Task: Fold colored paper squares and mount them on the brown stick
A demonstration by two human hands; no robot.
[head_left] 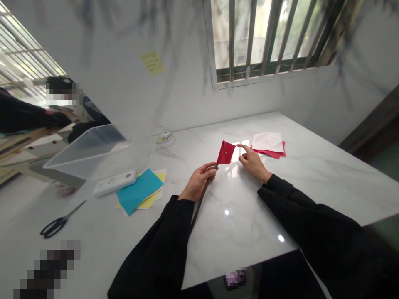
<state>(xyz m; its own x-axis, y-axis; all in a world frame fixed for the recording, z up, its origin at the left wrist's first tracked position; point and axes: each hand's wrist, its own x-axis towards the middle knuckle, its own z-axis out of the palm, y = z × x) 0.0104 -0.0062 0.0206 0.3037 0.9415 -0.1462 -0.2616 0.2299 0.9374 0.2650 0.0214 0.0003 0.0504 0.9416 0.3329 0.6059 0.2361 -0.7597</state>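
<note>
A thin brown stick slants up through my left hand, whose fingers are wrapped around its upper part. At the stick's top sits a piece of folded red paper with a small round pin-like spot near its middle. Just right of the paper is my right hand, holding nothing. Its index finger points at the paper's right corner with a small gap, and the other fingers are partly curled.
White paper lies over red sheets at the back right. Left are blue paper over yellow sheets, a white device, scissors and a clear plastic bin. A white cable lies near the wall. A person is far left.
</note>
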